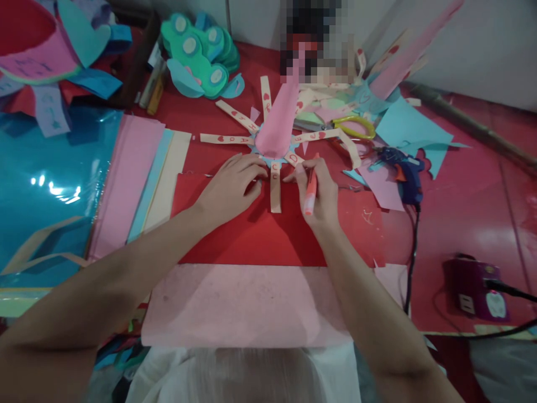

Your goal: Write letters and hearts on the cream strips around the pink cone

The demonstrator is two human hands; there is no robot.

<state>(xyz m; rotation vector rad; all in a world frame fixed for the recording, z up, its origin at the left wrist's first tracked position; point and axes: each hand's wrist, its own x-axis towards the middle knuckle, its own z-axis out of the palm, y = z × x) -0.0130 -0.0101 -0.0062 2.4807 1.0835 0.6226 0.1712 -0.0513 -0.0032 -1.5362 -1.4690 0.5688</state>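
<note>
Cream paper strip (276, 193), marked near its top in red, lies upright on a red sheet (268, 235) at the middle of the table, its upper end tucked under a pink paper cone (277, 126) ringed with pale blue. The right hand (318, 193) is closed around an orange marker (311, 190), with the tip close to the strip's upper end. The left hand (230, 187) rests flat just left of the strip, fingers extended and pressing down on the paper beside the cone's rim. More cream strips with red hearts fan out from the cone like spokes. Below the red sheet lies a pink sheet (247, 305). Stacked pink, blue and cream sheets (140, 179) lie to the left, beside shiny blue foil (46, 190). Yellow-handled scissors (350, 127) and a blue glue gun (405, 173) sit to the right among paper scraps, the gun's cord running down toward a purple power strip (476, 288). Green and blue foam shapes (199, 53) sit at the table's far edge.
</note>
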